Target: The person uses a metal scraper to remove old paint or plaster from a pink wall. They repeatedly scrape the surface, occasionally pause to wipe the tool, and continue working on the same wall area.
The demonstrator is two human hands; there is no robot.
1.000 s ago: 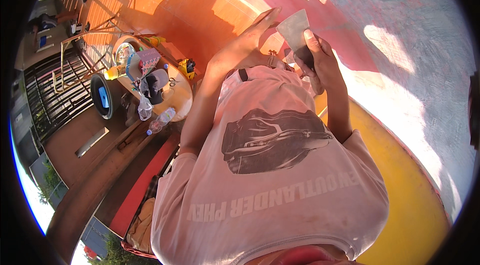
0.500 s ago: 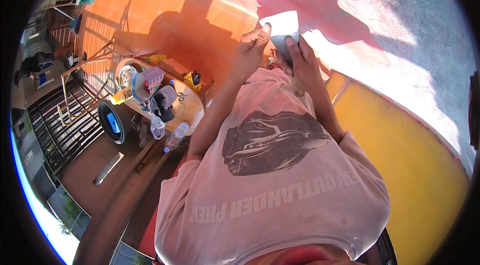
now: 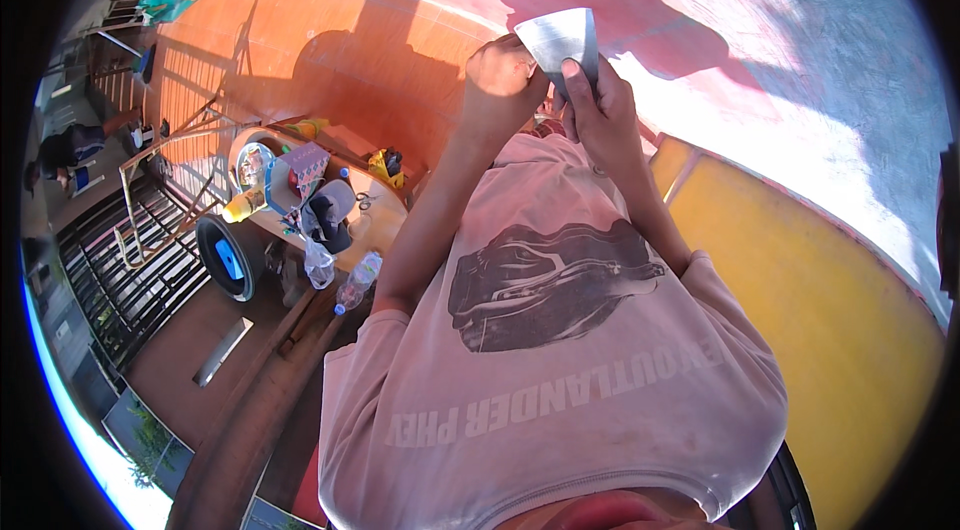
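Note:
A white, slightly curved sheet of paper (image 3: 562,38) stands raised in front of my chest. My right hand (image 3: 603,113) is closed on its lower right part, with the thumb lying across its face and the other fingers behind. At the sheet's lower left edge is my left hand (image 3: 502,70), its back turned up and its fingers curled in. Those fingertips are hidden, so what they grip cannot be made out.
To my left, a wooden table (image 3: 385,222) carries a cap (image 3: 326,212), scissors (image 3: 366,201) and a yellow bag (image 3: 385,166). A plastic bottle (image 3: 358,282) and a black tub (image 3: 230,258) are near its edge. A yellow panel (image 3: 800,320) lies right. Another person (image 3: 75,150) is far left.
My left hand has turned over from a thumb pinch on the sheet's left corner to a curled hand lower at its edge. My right thumb has moved up the sheet slightly.

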